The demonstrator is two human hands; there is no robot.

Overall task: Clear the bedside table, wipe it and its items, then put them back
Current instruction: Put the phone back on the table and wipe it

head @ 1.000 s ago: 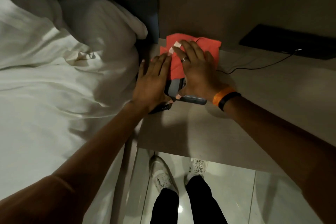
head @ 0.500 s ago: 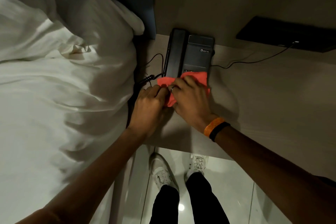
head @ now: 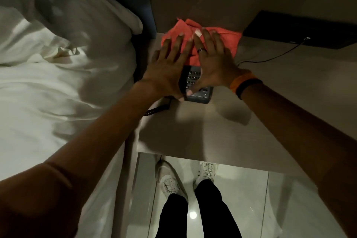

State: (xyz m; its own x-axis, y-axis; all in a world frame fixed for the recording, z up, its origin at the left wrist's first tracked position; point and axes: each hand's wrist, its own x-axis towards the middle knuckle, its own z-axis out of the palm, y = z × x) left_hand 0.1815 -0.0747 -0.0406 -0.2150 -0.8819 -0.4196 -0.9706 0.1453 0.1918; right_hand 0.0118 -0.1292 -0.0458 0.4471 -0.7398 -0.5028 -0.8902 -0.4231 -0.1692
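Note:
A black desk telephone (head: 195, 83) sits on the beige bedside table (head: 193, 129), near its left back corner. A red cloth (head: 226, 44) lies spread over the far half of the telephone. My left hand (head: 166, 71) and my right hand (head: 214, 62) both press flat on the cloth, fingers spread and pointing away from me. Between the hands the keypad shows. The coiled handset cord (head: 156, 110) trails off the telephone's near left corner. The handset itself is hidden under my left hand and the cloth.
A white bed with pillow (head: 58, 75) lies close on the left. A black flat device (head: 301, 29) with a thin cable (head: 270, 58) rests at the back right against the wall. My shoes (head: 185, 176) stand on glossy floor tiles below the table's front edge.
Both hands have pushed the red cloth from the telephone's near end up to its far end. The keypad is now uncovered and the upper part is covered.

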